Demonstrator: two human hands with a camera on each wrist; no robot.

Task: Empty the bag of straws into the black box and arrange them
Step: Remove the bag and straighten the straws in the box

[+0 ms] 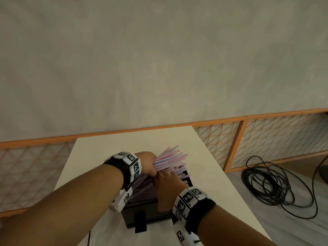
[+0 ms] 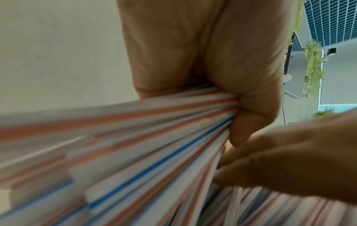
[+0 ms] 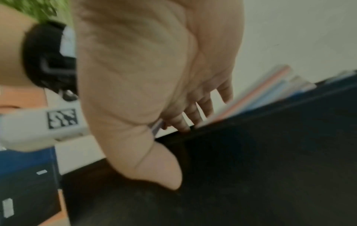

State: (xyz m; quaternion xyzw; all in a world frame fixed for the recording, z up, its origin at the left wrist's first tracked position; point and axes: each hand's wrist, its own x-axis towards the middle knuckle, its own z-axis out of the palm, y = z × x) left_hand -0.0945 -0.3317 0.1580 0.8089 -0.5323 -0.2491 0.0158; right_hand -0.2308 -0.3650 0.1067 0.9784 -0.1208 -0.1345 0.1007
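Note:
A thick bundle of pink, blue and white striped straws (image 1: pixel 170 160) fans out to the right above the black box (image 1: pixel 147 215) on the table. My left hand (image 1: pixel 148 163) grips the bundle in its fist, and in the left wrist view the straws (image 2: pixel 135 145) run out of the curled fingers (image 2: pixel 247 107). My right hand (image 1: pixel 166 185) lies over the box with fingers stretched toward the straws; in the right wrist view its fingers (image 3: pixel 197 113) reach over the box's rim (image 3: pixel 251 116) beside straw ends (image 3: pixel 266 91). More straws lie inside the box. No bag shows.
The box stands near the front of a cream table (image 1: pixel 99 157) whose right edge runs close by. A black clip (image 1: pixel 140 221) sits on the box's front wall. A coiled black cable (image 1: pixel 276 185) lies on the floor at right. An orange lattice fence (image 1: pixel 266 137) runs behind.

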